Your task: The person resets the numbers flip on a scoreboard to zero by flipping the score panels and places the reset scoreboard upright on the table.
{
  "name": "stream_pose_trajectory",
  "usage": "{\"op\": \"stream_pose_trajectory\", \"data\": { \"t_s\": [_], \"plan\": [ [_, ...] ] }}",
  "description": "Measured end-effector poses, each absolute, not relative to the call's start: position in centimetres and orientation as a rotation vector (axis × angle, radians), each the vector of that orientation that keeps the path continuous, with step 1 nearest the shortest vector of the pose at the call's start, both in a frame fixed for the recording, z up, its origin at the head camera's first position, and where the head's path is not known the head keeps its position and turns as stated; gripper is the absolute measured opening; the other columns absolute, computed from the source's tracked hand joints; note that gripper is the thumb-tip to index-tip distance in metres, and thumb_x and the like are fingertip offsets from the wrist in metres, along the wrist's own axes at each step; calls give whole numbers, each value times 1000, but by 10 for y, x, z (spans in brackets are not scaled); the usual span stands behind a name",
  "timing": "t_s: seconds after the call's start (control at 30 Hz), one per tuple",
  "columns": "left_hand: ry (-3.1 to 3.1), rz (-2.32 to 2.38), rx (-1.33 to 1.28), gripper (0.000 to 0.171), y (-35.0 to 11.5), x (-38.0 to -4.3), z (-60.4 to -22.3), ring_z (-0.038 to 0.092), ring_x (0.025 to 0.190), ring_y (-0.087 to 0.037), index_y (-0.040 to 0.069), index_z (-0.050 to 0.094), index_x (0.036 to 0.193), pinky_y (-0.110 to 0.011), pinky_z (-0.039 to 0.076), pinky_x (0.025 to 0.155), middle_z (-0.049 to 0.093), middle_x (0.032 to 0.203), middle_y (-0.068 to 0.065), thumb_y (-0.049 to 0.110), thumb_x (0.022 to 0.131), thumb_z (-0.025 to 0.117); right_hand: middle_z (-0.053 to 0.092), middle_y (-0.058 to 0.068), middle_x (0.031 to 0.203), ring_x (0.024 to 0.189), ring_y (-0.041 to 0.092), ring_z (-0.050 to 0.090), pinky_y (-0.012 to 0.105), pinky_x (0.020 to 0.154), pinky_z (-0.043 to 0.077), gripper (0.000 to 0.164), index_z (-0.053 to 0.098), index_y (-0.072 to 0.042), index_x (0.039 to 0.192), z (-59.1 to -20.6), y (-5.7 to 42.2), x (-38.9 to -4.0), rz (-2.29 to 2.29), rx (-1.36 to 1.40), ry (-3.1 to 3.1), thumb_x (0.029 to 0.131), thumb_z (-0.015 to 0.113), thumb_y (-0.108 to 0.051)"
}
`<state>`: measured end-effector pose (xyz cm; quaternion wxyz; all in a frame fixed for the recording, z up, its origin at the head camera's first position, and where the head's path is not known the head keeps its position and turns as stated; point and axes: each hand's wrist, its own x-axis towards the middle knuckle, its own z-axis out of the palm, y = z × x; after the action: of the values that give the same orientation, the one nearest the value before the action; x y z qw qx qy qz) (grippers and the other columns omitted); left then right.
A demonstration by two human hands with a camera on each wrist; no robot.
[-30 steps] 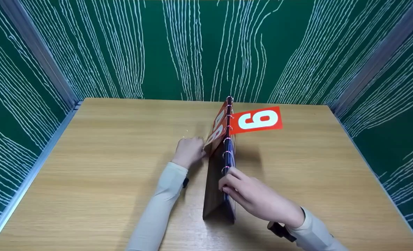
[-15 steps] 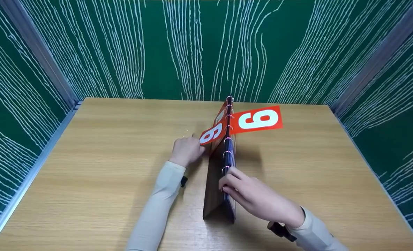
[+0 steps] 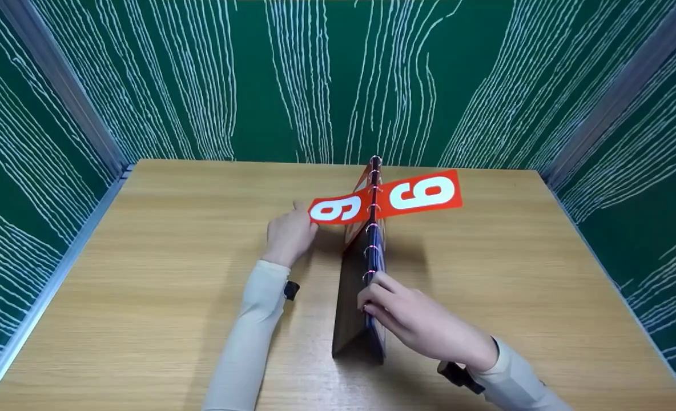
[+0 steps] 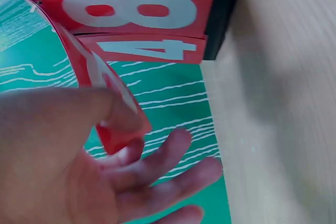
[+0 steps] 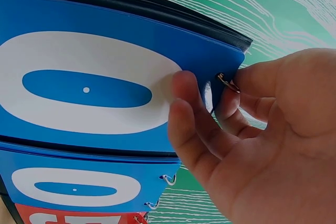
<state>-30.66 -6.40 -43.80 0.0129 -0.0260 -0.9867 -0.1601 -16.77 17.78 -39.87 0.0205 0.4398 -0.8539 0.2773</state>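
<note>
A tabletop flip scoreboard (image 3: 354,308) stands like a tent, ring-bound cards along its top edge. My left hand (image 3: 288,237) pinches a red number card (image 3: 336,210) by its outer end, thumb on top in the left wrist view, and holds it out leftward. My right hand (image 3: 429,328) grips the scoreboard's near top end, by the last rings. In the right wrist view its fingertips lie on a large blue 0 card (image 5: 86,80). Another red card (image 3: 423,193), with a sideways 6 or 9, sticks out to the right.
Behind the raised card hang a red 8 card (image 4: 131,10) and a red 4 card (image 4: 147,48). A smaller blue 0 card (image 5: 76,187) sits on the right side. Green panels (image 3: 349,80) with white lines surround the wooden table (image 3: 161,274).
My left hand has drawn leftward and slightly away from me, lifting the red card out from the scoreboard's left side, so its number faces up. My right hand stays put.
</note>
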Motion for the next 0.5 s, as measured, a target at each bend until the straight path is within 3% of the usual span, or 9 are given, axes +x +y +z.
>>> {"op": "stream_pose_trajectory", "data": {
  "t_s": [0.17,0.27,0.5],
  "plan": [
    [-2972,-551,49,61,-64,-306,-429,72,79,-28,-7,43,145,-39,59,70,75,109,-21,31,101,61,53,-7,107,82,2,54,18,73,51,11,62,-17,111,-399,178,-168,854,1367,-2645,106,51,-16],
    [-2878,-634,125,65,-65,-306,-426,74,86,-30,-8,42,147,-41,62,77,73,116,-21,31,99,66,53,-7,107,82,2,55,18,74,51,11,62,-17,112,-398,178,-168,859,1373,-2634,106,52,-15],
    [-2648,-947,207,44,-64,-303,-417,73,94,-28,5,49,127,-41,61,84,73,113,-15,28,97,70,52,-7,106,82,3,54,19,74,51,12,62,-15,112,-399,178,-168,866,1373,-2636,106,52,-15]
  ]
}}
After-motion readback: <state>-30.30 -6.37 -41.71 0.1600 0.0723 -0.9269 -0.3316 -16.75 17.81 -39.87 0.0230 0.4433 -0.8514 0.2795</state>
